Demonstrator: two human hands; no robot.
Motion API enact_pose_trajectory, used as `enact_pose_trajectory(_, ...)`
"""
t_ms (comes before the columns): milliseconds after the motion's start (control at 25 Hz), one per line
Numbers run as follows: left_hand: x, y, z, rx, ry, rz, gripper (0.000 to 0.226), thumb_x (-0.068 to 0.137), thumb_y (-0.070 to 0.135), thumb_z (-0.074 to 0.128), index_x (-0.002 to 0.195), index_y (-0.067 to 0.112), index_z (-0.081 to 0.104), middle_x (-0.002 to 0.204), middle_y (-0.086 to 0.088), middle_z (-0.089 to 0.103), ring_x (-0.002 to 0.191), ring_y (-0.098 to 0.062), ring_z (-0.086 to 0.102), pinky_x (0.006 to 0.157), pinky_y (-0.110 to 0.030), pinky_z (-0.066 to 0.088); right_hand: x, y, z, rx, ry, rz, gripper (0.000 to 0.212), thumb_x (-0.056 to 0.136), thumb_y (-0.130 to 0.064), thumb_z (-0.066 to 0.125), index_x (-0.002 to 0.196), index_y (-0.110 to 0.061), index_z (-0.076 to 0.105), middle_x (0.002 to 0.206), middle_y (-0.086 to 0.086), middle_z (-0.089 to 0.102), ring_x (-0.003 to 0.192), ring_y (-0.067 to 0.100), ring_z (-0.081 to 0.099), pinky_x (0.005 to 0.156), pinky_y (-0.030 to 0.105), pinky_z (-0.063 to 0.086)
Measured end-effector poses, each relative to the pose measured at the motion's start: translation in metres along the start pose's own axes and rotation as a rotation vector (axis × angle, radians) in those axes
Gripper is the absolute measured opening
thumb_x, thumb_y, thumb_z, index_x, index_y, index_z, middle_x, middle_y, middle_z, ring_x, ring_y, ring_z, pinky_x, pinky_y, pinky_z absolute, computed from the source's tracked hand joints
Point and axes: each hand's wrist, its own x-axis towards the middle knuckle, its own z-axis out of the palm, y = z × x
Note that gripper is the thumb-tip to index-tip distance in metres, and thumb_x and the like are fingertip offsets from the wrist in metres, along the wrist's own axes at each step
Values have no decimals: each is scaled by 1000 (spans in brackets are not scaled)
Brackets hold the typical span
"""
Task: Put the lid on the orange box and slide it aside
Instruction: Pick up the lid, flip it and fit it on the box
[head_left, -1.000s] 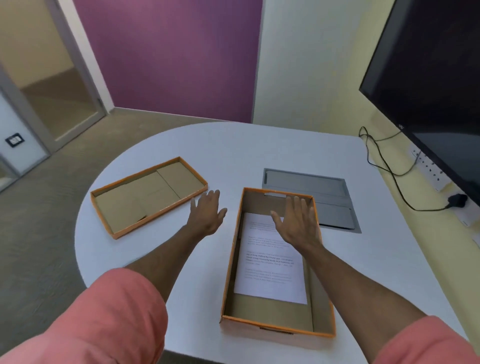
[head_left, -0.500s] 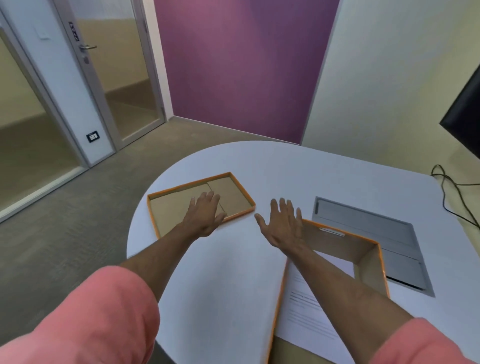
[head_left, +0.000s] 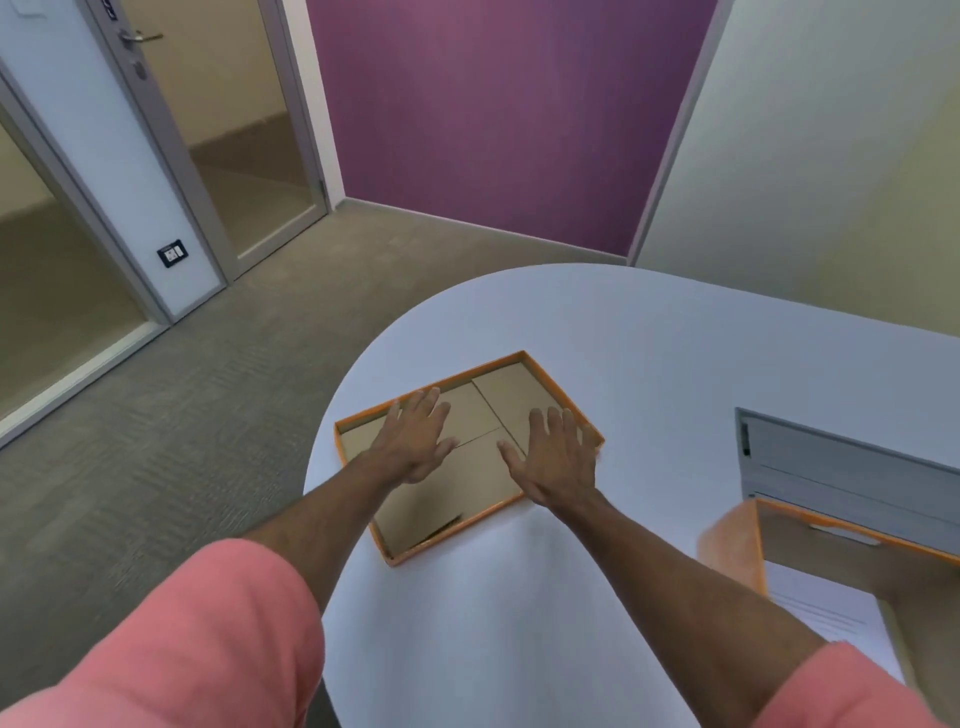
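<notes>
The orange lid (head_left: 511, 392) lies upside down near the table's left edge, its brown cardboard inside facing up. My left hand (head_left: 415, 441) hovers over its left half with fingers spread. Over the lid's right edge is my right hand (head_left: 558, 460), also spread flat and holding nothing. I cannot tell whether either hand touches the lid. The orange box (head_left: 737, 540) stands at the right edge of the view, partly cut off, with a printed white sheet (head_left: 831, 623) lying inside it.
The white rounded table (head_left: 649, 338) ends just left of the lid, with carpet floor below. A grey cable hatch (head_left: 841, 462) is set into the tabletop behind the box. Glass doors stand far left.
The view has swung left. Both hands moved from the box over to the lid; my right hand crossed from the box's interior to the lid's right edge.
</notes>
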Motion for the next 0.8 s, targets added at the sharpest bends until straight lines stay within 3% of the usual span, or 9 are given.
enact_pose_trajectory(360, 75, -52, 63, 3, -188, 64, 67, 99, 44, 38, 155, 14, 13, 165, -8, 1, 152, -28, 5, 122, -50, 12, 44, -41, 89, 34, -296, 116, 85, 88, -71, 30, 154, -18, 16, 162, 15, 14, 149, 35, 12, 118, 56, 14)
enact_pose_trajectory(520, 88, -68, 94, 7, -293, 69, 71, 98, 48, 36, 155, 15, 8, 165, -8, -3, 152, -29, 3, 121, -52, 15, 50, -42, 117, 54, -474, 190, 96, 82, -78, 34, 155, -26, 2, 164, 16, -3, 150, 41, 0, 119, 57, 3)
enact_pose_trajectory(680, 86, -64, 115, 50, -320, 68, 72, 98, 53, 27, 155, 18, 1, 165, -7, -8, 152, -29, -2, 120, -57, 3, 50, -31, 128, 28, -490, 166, 99, 80, -81, 36, 155, -28, -2, 163, 16, -12, 149, 42, -7, 118, 58, -4)
enact_pose_trajectory(800, 75, -48, 119, 106, -288, 75, 73, 96, 56, 26, 155, 18, 6, 165, -9, -3, 151, -30, 4, 119, -61, 2, 52, -10, 123, -7, -523, 111, 101, 78, -82, 37, 155, -31, -2, 163, 14, -12, 150, 40, -6, 118, 58, -5)
